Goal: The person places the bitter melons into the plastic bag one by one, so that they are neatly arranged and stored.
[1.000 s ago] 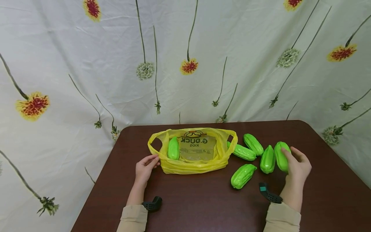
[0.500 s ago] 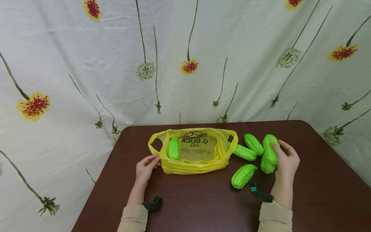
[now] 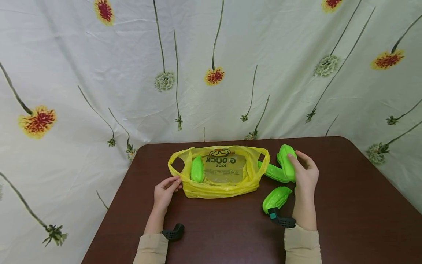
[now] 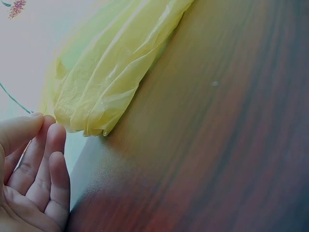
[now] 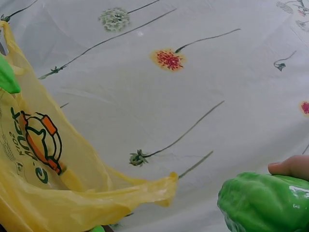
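Observation:
A yellow plastic bag [image 3: 221, 190] with dark print lies with its mouth spread. One green bitter gourd [image 3: 197, 169] sits inside, at its left end. My left hand [image 3: 166, 193] pinches the bag's left edge between thumb and fingertips, clear also in the left wrist view. My right hand [image 3: 304, 174] grips another ridged gourd [image 3: 285, 157] in the air, right of the bag. Under it a gourd [image 3: 275, 173] rests against the bag's right handle; nearer me lies another gourd [image 3: 276, 198]. The held gourd and the right hand hide the rest of the group.
The dark brown wooden table [image 3: 227, 227] has a rounded far right corner. Behind it hangs a white cloth [image 3: 287, 106] printed with flowers. A black band [image 3: 281, 219] is on the right wrist and another band [image 3: 173, 232] on the left.
My right hand has lifted the rightmost gourd and carried it left, over the other gourds, towards the bag. The left hand and the bag have stayed in place.

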`<state>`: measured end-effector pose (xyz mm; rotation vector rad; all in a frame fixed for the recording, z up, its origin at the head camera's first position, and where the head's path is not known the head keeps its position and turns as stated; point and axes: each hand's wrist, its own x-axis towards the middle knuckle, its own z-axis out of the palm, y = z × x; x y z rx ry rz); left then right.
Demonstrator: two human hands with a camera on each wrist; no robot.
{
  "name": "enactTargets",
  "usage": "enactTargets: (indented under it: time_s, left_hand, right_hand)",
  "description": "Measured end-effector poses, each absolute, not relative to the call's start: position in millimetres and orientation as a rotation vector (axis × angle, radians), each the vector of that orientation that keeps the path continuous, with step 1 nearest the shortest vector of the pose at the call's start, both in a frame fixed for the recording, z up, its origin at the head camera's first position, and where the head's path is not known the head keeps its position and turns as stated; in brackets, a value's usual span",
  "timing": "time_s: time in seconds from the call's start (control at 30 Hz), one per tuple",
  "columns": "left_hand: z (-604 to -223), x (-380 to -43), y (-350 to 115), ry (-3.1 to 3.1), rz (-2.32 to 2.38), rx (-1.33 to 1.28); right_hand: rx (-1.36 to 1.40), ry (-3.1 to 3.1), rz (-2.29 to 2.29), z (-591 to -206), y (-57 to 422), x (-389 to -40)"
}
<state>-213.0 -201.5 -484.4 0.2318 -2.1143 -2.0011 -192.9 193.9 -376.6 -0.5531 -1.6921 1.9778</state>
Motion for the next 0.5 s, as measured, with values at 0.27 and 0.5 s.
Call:
enactTargets:
  time_s: [0.27,0.5]
  left_hand:
    - [-484.7,-213.3,-201.4,-2.122,-1.995,0.245]
    - [-485.3,-213.1,-202.1,-2.128,-1.992,0.249]
  right_hand:
    - [-0.463,-1.694,2.004,-375.3,175.5,-199.6]
    - [-0.348,-1.761,1.93,-375.8,155.7,-203.9]
